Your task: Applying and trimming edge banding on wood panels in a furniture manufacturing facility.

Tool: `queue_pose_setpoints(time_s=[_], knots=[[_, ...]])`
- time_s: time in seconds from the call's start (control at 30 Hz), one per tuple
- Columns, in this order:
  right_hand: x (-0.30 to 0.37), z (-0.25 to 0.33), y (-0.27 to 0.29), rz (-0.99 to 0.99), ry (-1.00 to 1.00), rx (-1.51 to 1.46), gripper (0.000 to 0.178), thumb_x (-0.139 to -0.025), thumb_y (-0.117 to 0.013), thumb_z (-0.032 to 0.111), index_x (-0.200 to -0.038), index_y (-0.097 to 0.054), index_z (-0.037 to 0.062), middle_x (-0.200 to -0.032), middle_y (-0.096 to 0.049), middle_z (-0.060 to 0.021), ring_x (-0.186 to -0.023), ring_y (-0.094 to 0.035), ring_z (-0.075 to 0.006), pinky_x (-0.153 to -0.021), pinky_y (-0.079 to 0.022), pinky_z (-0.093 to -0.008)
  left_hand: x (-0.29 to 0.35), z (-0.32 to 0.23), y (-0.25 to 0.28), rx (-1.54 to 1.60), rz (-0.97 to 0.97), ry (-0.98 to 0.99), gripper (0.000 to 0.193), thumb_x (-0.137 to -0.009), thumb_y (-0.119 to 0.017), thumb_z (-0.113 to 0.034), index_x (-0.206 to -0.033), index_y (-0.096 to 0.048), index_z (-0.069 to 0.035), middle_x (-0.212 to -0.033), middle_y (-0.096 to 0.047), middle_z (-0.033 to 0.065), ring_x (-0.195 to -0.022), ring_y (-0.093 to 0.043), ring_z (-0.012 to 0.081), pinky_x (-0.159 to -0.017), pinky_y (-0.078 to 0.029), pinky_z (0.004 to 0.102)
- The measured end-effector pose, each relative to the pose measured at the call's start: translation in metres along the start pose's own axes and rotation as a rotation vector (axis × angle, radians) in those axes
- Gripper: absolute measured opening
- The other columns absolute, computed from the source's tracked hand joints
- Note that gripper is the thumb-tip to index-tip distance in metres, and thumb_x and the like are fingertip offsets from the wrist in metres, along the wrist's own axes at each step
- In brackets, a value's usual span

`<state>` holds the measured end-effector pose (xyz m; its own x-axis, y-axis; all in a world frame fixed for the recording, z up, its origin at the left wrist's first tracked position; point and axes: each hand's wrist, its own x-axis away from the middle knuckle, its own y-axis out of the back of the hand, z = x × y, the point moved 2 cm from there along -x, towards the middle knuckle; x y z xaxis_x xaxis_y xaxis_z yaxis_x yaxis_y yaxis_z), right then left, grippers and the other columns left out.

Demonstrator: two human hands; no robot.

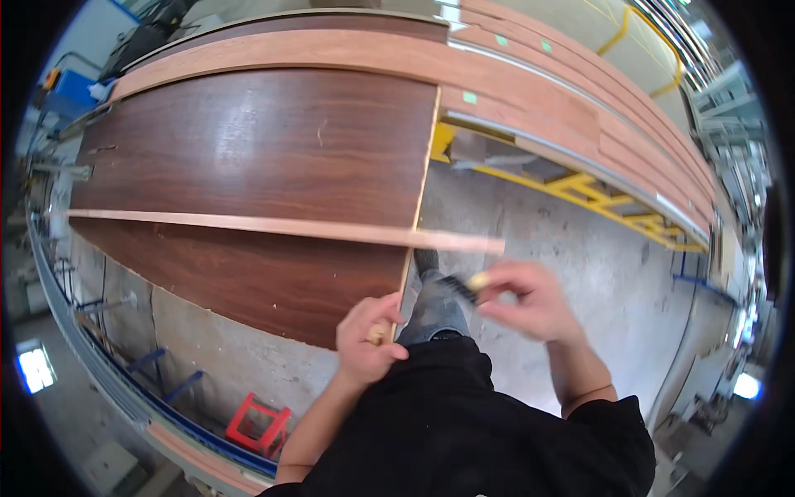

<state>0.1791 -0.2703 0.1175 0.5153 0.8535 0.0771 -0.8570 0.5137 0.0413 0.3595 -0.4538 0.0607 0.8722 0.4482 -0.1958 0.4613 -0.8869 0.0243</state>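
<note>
My right hand (530,300) is raised to the right of the board's end. Its fingers pinch a small blurred tool with a dark, brush-like end (458,288) and a yellowish part. My left hand (368,338) is at the near right corner of a dark brown wood-grain board (331,282), fingers curled, touching the edge. Inside that hand shows a small yellowish piece (377,334), too small to name. A long, narrow, pale wooden strip (273,224) lies across the dark surface. Its blurred right end sticks out past the board, just above my right hand.
Long reddish-brown planks (571,124) with green tags rest beyond, over a yellow metal frame (580,186). A red stool (258,424) stands on the floor at lower left, near blue metal supports (184,386). Something blue (73,93) is at far left.
</note>
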Motion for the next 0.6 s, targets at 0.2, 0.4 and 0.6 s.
queue_pose_setpoints(time_s=[0.2, 0.4, 0.6], knots=[[0.088, -0.047, -0.168, -0.174, -0.133, -0.100, 0.024, -0.084, -0.071, 0.004, -0.107, -0.065, 0.0000, -0.087, -0.066, -0.0085, -0.075, -0.065, -0.0146, -0.066, -0.052, -0.0281, 0.067, -0.009, 0.028, 0.120, 0.191, 0.171, 0.018, -0.087, -0.069, 0.001, -0.104, -0.072, 0.000, -0.089, -0.062, 0.0052, -0.062, -0.053, 0.0066, -0.053, -0.040, 0.0206], [0.132, -0.049, -0.235, -0.333, -0.034, 0.138, 0.019, -0.089, -0.071, 0.014, -0.099, -0.064, -0.0001, -0.076, -0.062, -0.0083, -0.066, -0.062, -0.0167, -0.061, -0.049, -0.0318, 0.122, -0.016, 0.046, 0.174, 0.382, 0.299, 0.014, -0.087, -0.071, -0.002, -0.100, -0.075, -0.001, -0.090, -0.061, 0.0054, -0.069, -0.055, 0.0084, -0.057, -0.043, 0.0210], [0.170, -0.054, -0.257, -0.478, -0.135, -0.015, 0.013, -0.094, -0.064, 0.011, -0.102, -0.062, 0.0013, -0.079, -0.065, -0.0115, -0.066, -0.063, -0.0206, -0.060, -0.048, -0.0320, 0.132, -0.023, 0.030, 0.092, 0.581, 0.230, 0.017, -0.087, -0.071, -0.004, -0.104, -0.074, -0.002, -0.092, -0.060, 0.0045, -0.078, -0.057, 0.0103, -0.067, -0.047, 0.0226]])
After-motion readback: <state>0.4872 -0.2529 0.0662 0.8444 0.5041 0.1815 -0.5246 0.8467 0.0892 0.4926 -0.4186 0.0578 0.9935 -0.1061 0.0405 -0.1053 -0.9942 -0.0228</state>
